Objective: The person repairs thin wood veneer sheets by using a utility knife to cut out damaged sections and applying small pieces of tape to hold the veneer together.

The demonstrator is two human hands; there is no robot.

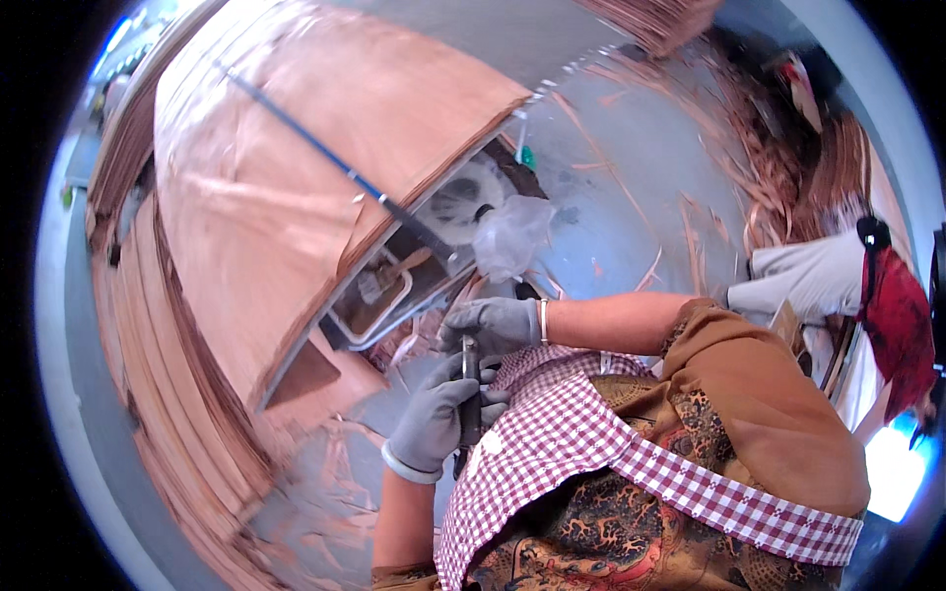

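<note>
My left hand (434, 419), in a grey glove, is closed round the dark handle of a slim tool (470, 394) with a metal upper end. The tool stands roughly upright in front of my checked apron (552, 424); its exact kind is not clear. My right hand (493, 323), also gloved in grey and with a bracelet at the wrist, has its fingers bent and closed about the metal end. Its fingertips are partly hidden behind the tool.
Thin wood veneer sheets (296, 128) cover a table ahead, with a long dark stick (315, 148) lying across them. Beneath its edge are a fan (458, 202) and a clear plastic bag (512, 236). Veneer stacks (187, 394) stand left; scraps litter the floor. Another person (897, 325) is at right.
</note>
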